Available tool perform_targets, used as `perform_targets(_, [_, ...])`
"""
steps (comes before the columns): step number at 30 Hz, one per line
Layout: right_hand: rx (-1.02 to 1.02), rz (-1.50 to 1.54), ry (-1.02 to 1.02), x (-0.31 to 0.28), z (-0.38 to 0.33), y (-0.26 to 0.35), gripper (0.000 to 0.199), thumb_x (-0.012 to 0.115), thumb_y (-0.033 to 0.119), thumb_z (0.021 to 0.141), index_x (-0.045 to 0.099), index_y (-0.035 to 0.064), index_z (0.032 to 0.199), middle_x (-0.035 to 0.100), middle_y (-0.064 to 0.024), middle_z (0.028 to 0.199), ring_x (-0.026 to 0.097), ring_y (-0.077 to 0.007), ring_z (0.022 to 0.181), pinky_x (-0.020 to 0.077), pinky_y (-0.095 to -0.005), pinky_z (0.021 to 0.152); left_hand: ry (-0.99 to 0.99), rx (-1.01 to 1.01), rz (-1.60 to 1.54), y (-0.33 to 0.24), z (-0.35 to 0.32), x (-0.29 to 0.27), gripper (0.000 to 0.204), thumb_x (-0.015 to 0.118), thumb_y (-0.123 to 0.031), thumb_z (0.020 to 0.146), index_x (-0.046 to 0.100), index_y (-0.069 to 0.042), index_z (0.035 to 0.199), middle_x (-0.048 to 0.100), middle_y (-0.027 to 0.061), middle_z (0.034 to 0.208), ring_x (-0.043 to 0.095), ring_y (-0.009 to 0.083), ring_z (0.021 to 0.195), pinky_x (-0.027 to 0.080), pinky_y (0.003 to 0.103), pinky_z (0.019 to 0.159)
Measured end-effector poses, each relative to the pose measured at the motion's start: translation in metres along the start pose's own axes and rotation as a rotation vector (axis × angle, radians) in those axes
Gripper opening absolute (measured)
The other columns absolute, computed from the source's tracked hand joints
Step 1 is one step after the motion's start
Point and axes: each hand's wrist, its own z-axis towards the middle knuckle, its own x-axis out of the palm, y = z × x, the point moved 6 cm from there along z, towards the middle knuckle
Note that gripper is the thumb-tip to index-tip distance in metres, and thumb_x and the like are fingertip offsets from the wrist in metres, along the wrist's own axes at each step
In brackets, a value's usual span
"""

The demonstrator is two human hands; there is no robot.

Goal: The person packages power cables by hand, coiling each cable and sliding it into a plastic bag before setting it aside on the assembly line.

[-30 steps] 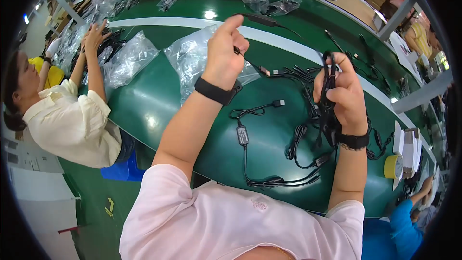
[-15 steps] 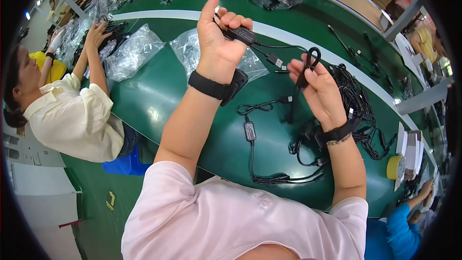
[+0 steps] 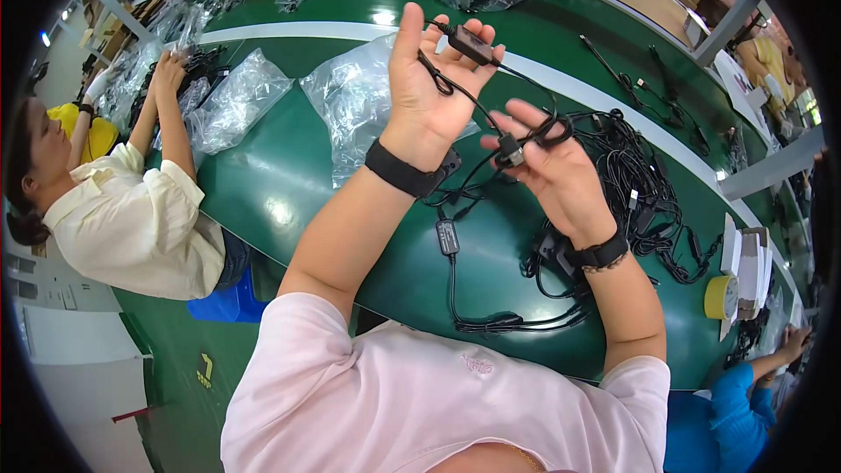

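black cable [image 3: 491,114] | small inline box | strung between both raised hands

Factory packing line: green conveyor belt [image 3: 289,184], cable piles [image 3: 648,184] (bagged too), seated co-workers [image 3: 131,219].

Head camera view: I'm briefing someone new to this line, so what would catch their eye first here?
Two raised hands at the centre: the left hand pinches a small black inline box at its fingertips, and the black cable runs across to the right hand, looped around its fingers. Beyond the right hand, a tangled pile of black cables lies on the green belt; clear plastic bags lie behind the left hand.
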Motion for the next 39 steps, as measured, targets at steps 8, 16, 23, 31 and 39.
perform_targets(8, [0.065, -0.123, -0.061, -0.007, -0.001, -0.006, 0.040, 0.052, 0.012, 0.086, 0.041, 0.0013, 0.123, 0.058, -0.0137, 0.105, 0.059, -0.0224, 0.090, 0.0464, -0.0338, 0.079, -0.024, 0.173, 0.291, -0.013, 0.004, -0.005, 0.047, 0.074, -0.040, 0.068, 0.039, -0.014, 0.086, 0.051, 0.0031, 0.067, 0.047, 0.0132, 0.055, 0.036, 0.026, 0.046])
perform_targets(16, [-0.141, 0.137, -0.087, -0.022, 0.007, 0.025, 0.030, 0.049, 0.014, 0.089, 0.046, 0.0044, 0.117, 0.047, -0.0173, 0.123, 0.052, -0.0248, 0.106, 0.0463, -0.0348, 0.080, -0.056, -0.049, -0.024, -0.011, 0.003, -0.004, 0.022, 0.062, -0.012, 0.073, 0.043, -0.006, 0.082, 0.046, 0.0058, 0.068, 0.045, 0.0153, 0.057, 0.037, 0.026, 0.049])
perform_targets(23, [-0.216, 0.462, -0.063, -0.020, 0.015, 0.012, 0.034, 0.045, 0.009, 0.090, 0.037, 0.0079, 0.122, 0.036, -0.0218, 0.131, 0.034, -0.0322, 0.123, 0.0324, -0.0423, 0.101, -0.284, -0.059, -0.142, 0.015, -0.005, -0.014, 0.028, 0.053, -0.030, 0.081, 0.046, -0.003, 0.084, 0.046, 0.0088, 0.074, 0.046, 0.0202, 0.074, 0.041, 0.034, 0.068])
perform_targets(31, [-0.408, 0.240, -0.186, -0.034, 0.009, 0.045, 0.044, 0.043, 0.013, 0.091, 0.024, 0.0103, 0.131, 0.032, -0.0246, 0.132, 0.037, -0.0321, 0.120, 0.0339, -0.0397, 0.098, -0.076, -0.010, 0.475, 0.053, -0.021, -0.018, 0.023, 0.053, -0.024, 0.086, 0.056, -0.005, 0.097, 0.056, 0.0067, 0.087, 0.052, 0.0141, 0.077, 0.041, 0.028, 0.072])
perform_targets(39, [-0.395, 0.133, -0.294, -0.073, 0.004, 0.071, 0.039, 0.046, 0.014, 0.090, 0.033, 0.0050, 0.125, 0.056, -0.0140, 0.103, 0.052, -0.0289, 0.103, 0.0407, -0.0367, 0.088, 0.315, -0.269, 1.331, 0.073, -0.019, -0.015, 0.034, 0.063, -0.004, 0.075, 0.052, -0.002, 0.108, 0.056, 0.0053, 0.102, 0.052, 0.0118, 0.096, 0.039, 0.025, 0.085])
